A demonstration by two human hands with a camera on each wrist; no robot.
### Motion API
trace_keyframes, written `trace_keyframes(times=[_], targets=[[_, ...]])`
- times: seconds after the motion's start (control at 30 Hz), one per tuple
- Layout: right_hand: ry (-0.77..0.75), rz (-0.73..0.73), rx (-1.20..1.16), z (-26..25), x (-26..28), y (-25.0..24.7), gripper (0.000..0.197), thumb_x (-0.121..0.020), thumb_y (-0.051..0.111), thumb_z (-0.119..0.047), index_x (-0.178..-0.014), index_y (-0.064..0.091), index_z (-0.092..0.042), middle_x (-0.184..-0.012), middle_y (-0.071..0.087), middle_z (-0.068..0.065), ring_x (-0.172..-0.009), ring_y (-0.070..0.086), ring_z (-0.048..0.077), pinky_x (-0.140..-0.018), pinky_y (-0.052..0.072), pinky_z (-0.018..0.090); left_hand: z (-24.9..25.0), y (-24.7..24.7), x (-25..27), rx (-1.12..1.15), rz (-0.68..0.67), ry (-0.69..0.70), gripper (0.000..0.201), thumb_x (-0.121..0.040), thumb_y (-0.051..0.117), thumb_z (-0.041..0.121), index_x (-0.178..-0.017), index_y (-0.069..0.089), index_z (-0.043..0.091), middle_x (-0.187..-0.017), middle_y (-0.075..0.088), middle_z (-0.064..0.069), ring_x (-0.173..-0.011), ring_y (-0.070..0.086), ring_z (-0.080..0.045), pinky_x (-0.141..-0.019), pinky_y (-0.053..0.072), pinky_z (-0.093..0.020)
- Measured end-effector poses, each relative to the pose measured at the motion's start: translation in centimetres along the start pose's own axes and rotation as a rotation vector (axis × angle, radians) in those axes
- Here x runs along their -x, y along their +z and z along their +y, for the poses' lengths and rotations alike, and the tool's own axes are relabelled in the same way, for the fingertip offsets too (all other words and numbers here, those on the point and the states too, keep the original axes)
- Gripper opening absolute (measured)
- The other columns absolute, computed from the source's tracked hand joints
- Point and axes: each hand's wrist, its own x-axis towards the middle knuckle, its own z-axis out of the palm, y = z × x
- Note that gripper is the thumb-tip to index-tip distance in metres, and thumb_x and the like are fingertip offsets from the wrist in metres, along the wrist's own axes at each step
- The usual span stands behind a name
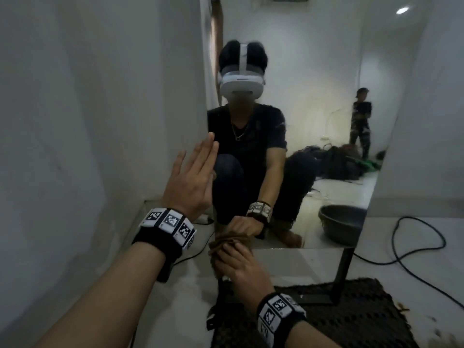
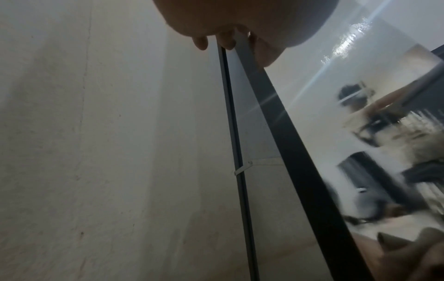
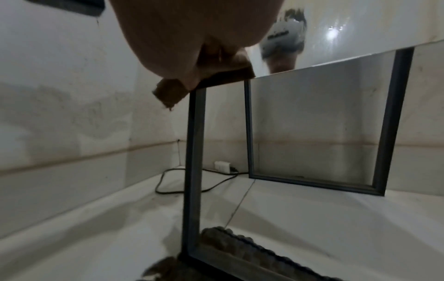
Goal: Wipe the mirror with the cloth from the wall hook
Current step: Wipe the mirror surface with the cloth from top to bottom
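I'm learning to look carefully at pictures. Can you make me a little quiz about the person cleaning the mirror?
1. True or false: the right hand holds a brown cloth against the bottom left corner of the mirror.
2. What is the left hand doing? A) holding a bucket B) resting with straight fingers along the mirror's left edge C) pulling the black cable
3. Fill in: the mirror's stand rests on a dark ____ on the floor.

Key: 1 true; 2 B; 3 mat.
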Motion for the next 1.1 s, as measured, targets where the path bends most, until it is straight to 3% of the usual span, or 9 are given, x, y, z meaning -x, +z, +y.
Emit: trace_keyframes(times=[0.13,0.27,0.4,0.5,0.6,0.73,0.83,1.0,1.1], targets=[[0.138,0.296,-0.164,1.8,-1.4,-5.7,0.030,-0.095,0.048,-0.021,-0.121,0.063,-0.019,-0.120,0.068,0.004,-0.097,0.069,0.021,-0.075,0.058,0.034,1.1,0.8,0.0,-0.038,0.071,-0.032,0.064,-0.093,0.033,0.022,-0.154,0.020,0.006,-0.164,0.013,-0.010,-0.151,0.015,-0.024,-0.121,0.013,-0.051],[0.261,0.855,-0.182,7.3,-6.6,-17.2,0.028,-0.095,0.049,-0.006,-0.118,0.065,-0.004,-0.118,0.068,0.013,-0.108,0.065,0.024,-0.092,0.054,0.039,2.0,0.1,-1.5,-0.048,0.110,-0.020,0.064,-0.095,0.032,0.023,-0.154,0.017,0.004,-0.164,0.010,-0.013,-0.152,0.011,-0.026,-0.121,0.013,-0.053],[0.306,1.143,-0.048,13.5,-12.6,-30.2,0.025,-0.095,0.049,-0.008,-0.114,0.065,-0.001,-0.117,0.068,0.014,-0.104,0.065,0.027,-0.091,0.054,0.041,3.1,-0.8,-3.3,-0.033,0.138,-0.045,0.062,-0.094,0.033,0.023,-0.152,0.023,0.001,-0.163,0.014,-0.013,-0.151,0.014,-0.026,-0.120,0.016,-0.053],[0.333,1.022,0.120,17.7,-15.8,-35.7,0.026,-0.090,0.049,-0.007,-0.108,0.067,-0.007,-0.113,0.070,0.009,-0.097,0.065,0.027,-0.085,0.054,0.045,3.3,-0.6,-3.4,-0.033,0.130,-0.059,0.064,-0.094,0.033,0.025,-0.152,0.023,0.001,-0.163,0.013,-0.013,-0.152,0.012,-0.026,-0.121,0.014,-0.053],[0.354,0.716,0.164,19.3,-16.2,-34.5,0.037,-0.083,0.040,-0.006,-0.109,0.066,-0.009,-0.132,0.060,0.012,-0.123,0.053,0.033,-0.104,0.043,0.051,3.5,-0.7,-3.4,-0.048,0.115,-0.071,0.064,-0.095,0.032,0.027,-0.153,0.021,0.001,-0.164,0.011,-0.012,-0.152,0.010,-0.025,-0.121,0.013,-0.052],[0.325,0.691,0.227,18.7,-10.6,-26.7,0.040,-0.079,0.058,0.008,-0.117,0.064,-0.005,-0.134,0.058,0.015,-0.131,0.046,0.032,-0.113,0.032,0.051,3.6,-1.0,-3.4,-0.069,0.104,-0.071,0.064,-0.095,0.027,0.029,-0.153,0.020,0.002,-0.164,0.010,-0.011,-0.152,0.009,-0.024,-0.121,0.012,-0.052],[0.343,0.627,0.228,16.2,-3.8,-19.1,0.044,-0.081,0.052,0.004,-0.123,0.062,-0.005,-0.131,0.060,0.014,-0.130,0.044,0.027,-0.108,0.037,0.054,3.7,-1.0,-3.4,-0.058,0.104,-0.079,0.065,-0.095,0.026,0.031,-0.154,0.019,0.003,-0.164,0.009,-0.010,-0.153,0.007,-0.022,-0.122,0.010,-0.051],[0.266,0.206,0.155,11.3,6.9,-8.7,0.043,-0.077,0.053,-0.003,-0.117,0.066,-0.017,-0.137,0.056,0.001,-0.131,0.047,0.020,-0.110,0.034,0.044,4.1,-1.0,-3.4,-0.033,0.122,-0.091,0.065,-0.096,0.027,0.031,-0.154,0.018,0.004,-0.164,0.009,-0.009,-0.152,0.007,-0.022,-0.122,0.010,-0.051],[0.287,0.150,0.047,9.4,9.9,-7.0,0.033,-0.082,0.055,-0.016,-0.111,0.068,-0.027,-0.122,0.065,-0.009,-0.110,0.063,0.010,-0.094,0.050,0.036,4.0,-0.9,-3.2,-0.019,0.129,-0.089,0.066,-0.095,0.028,0.032,-0.154,0.017,0.005,-0.165,0.009,-0.008,-0.152,0.008,-0.021,-0.122,0.009,-0.051]])
